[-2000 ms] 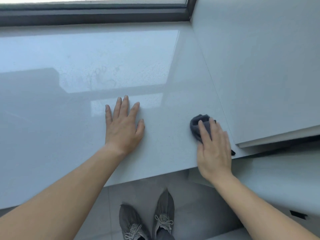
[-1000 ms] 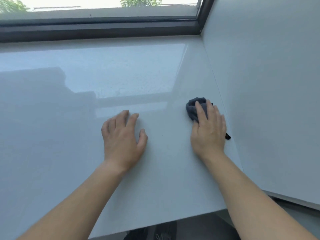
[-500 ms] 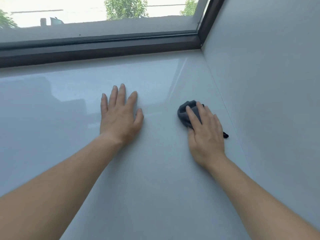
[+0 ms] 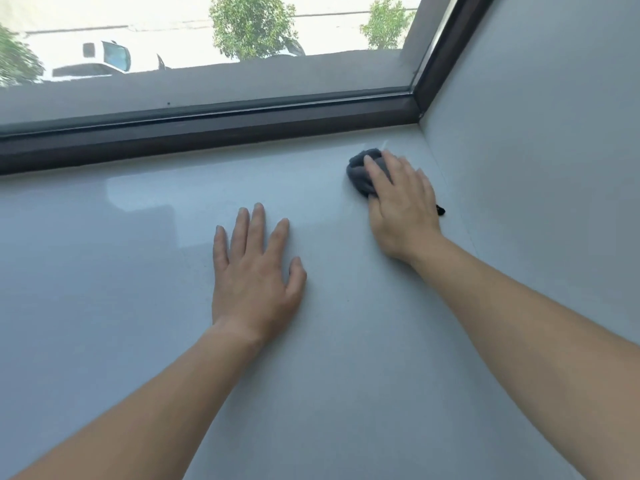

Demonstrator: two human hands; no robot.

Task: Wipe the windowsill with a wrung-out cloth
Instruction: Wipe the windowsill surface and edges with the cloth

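Up by the far right corner of the sill (image 4: 104, 271), close to the dark frame (image 4: 207, 133) and the matte wall (image 4: 536, 168): grey cloth (image 4: 358, 174), bunched into a soft fuzzy lump, mostly buried under right hand (image 4: 401, 209). Pressing on it with flat, relaxed fingers, not gripping. Can't tell what the small dark bit (image 4: 440, 211) poking out on the wall side is. Left hand (image 4: 254, 275) flat on the glossy pale sill, fingers spread, holding nothing, apart from the cloth. Forearms (image 4: 519, 341) cut off at the bottom edge. Pretty blurry through the glass (image 4: 173, 81).
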